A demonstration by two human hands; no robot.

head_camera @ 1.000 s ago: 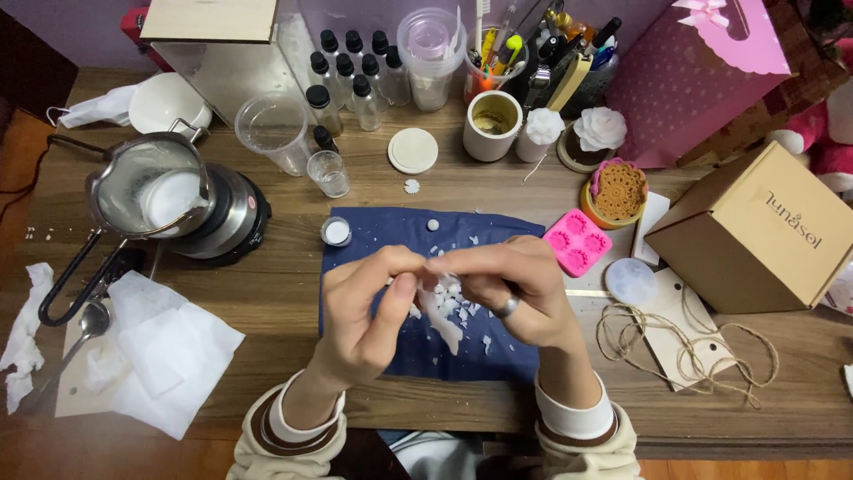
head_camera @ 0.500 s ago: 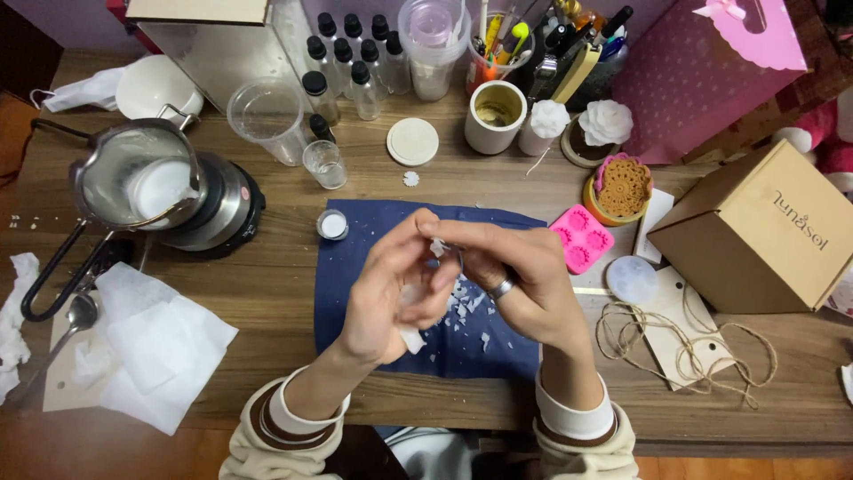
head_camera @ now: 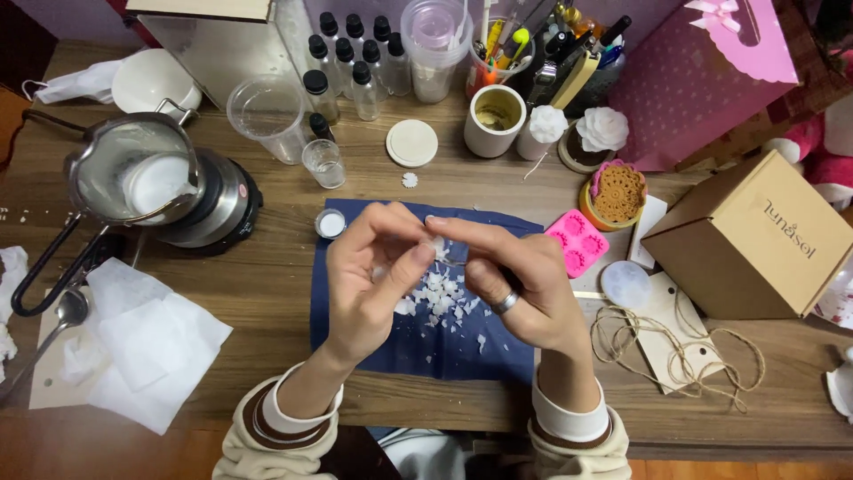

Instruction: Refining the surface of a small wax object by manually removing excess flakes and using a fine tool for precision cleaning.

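At the centre of the frame the left hand [head_camera: 378, 276] and right hand [head_camera: 511, 284] meet fingertip to fingertip, both curled and pinching a small white wax piece [head_camera: 437, 249] between them; it sits equally close to both, too hidden to tell its long axis. Directly below lie white flakes [head_camera: 440, 298] on a blue cloth [head_camera: 355, 351] on the worktop [head_camera: 275, 293]. A pink mould [head_camera: 576, 244] lies right, a pot [head_camera: 133, 173] upper left.

Small white piece [head_camera: 438, 250] between the fingers [head_camera: 402, 267] mostly hidden.
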